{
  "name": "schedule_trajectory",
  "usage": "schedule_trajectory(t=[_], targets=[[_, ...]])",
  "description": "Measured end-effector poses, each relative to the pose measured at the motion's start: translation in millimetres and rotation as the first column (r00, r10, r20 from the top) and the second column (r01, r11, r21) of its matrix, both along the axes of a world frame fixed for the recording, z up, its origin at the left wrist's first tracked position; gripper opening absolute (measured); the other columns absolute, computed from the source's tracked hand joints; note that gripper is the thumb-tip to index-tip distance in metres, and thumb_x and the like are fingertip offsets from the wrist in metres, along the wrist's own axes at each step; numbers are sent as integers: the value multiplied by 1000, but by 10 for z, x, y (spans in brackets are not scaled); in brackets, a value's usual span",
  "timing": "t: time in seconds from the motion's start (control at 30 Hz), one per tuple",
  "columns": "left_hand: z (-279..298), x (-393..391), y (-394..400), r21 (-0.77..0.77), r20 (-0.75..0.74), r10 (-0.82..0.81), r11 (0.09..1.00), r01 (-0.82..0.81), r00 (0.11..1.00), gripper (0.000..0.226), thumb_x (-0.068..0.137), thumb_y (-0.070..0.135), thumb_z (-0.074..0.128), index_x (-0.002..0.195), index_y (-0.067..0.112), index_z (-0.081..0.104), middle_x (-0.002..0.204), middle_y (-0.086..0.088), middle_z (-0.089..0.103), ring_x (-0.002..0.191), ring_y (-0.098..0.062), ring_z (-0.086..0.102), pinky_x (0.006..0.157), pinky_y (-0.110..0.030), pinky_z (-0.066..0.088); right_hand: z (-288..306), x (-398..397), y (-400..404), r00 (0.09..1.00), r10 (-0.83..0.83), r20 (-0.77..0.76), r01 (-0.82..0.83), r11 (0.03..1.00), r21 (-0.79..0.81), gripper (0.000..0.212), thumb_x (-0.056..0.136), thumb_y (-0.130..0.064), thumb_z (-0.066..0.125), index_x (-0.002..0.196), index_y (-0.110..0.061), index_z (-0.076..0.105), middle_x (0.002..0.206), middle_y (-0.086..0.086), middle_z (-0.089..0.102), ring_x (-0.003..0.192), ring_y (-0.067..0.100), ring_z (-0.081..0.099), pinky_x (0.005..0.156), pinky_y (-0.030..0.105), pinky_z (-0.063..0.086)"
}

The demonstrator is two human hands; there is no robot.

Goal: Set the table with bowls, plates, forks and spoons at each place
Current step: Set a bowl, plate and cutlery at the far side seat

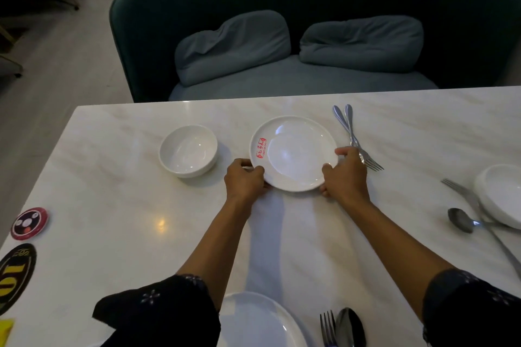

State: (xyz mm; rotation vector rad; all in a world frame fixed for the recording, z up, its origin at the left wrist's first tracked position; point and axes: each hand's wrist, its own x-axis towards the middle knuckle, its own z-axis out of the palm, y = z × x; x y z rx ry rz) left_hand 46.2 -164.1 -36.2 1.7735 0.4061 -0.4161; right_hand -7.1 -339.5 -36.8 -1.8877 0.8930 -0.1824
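Nearest, a second plate (253, 318) with fork and spoon (348, 328) marks a finished place. Beyond, the left hand (244, 180) and right hand (346, 176) each close a grip on opposite rims of the plate (293, 153), seemingly squaring it on the counter (127, 205) between bowl (188, 151) and cutlery (351, 132) before the sofa (282, 22).

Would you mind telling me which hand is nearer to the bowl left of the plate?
Left. The left hand grips the plate's near-left rim, just right of the bowl; the right hand holds the plate's far side.
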Motion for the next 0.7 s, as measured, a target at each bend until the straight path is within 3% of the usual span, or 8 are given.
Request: schedule_trajectory(t=[0.2, 0.27, 0.37, 0.43, 0.57, 0.7], targets=[[-39, 222, 29, 32, 51, 59, 998, -60, 997, 27, 85, 11, 58, 111, 5, 61, 99, -18, 71, 68, -24, 65, 47, -21, 46, -26, 242, 65, 997, 71, -5, -71, 997, 7, 29, 88, -4, 50, 110, -19, 39, 97, 23, 64, 49, 28, 60, 32, 21, 40], [-35, 197, 39, 50, 42, 51, 997, -53, 998, 25, 87, 18, 60, 106, 2, 62, 87, -15, 71, 57, -19, 63, 46, -21, 46, -25, 245, 43, 996, 93, -10, -93, 995, -43, 29, 86, -10, 56, 111, -18, 42, 95, 19, 65, 66, 31, 66, 47, 28, 48], [-12, 69, 61, 147, 73, -8, 989, -3, 997, 39, 87, 37, 62, 75, 1, 56, 59, -7, 59, 43, -15, 54, 53, -26, 45, 58, 192, -58, 996, 86, -11, -86, 972, -220, 27, 87, -20, 62, 111, -16, 53, 89, 6, 64, 82, 27, 63, 73, 35, 51], [54, -46, 29, 211, 168, -43, 977, 7, 985, 41, 87, 40, 60, 64, 9, 47, 58, -6, 52, 50, -18, 50, 56, -30, 45, 117, 175, -187, 999, 36, 4, -33, 953, -301, 21, 88, -23, 63, 107, -18, 57, 88, 3, 65, 85, 25, 64, 79, 37, 53], [250, -160, -206, 280, 335, -194, 955, 99, 922, 39, 91, 36, 58, 63, 11, 48, 58, 2, 52, 55, -10, 49, 54, -20, 38, 125, 234, -485, 1000, -15, -9, 10, 912, -409, 18, 89, -25, 62, 104, -16, 58, 105, 7, 68, 97, 29, 63, 78, 33, 48], [345, -81, -505, 315, 348, -336, 921, 229, 875, 33, 92, 39, 57, 69, 16, 52, 62, 7, 54, 59, -8, 51, 57, -20, 37, 59, 322, -676, 982, 5, -191, -100, 865, -491, 29, 89, -31, 62, 110, -11, 57, 118, 13, 57, 110, 34, 53, 86, 39, 44]])
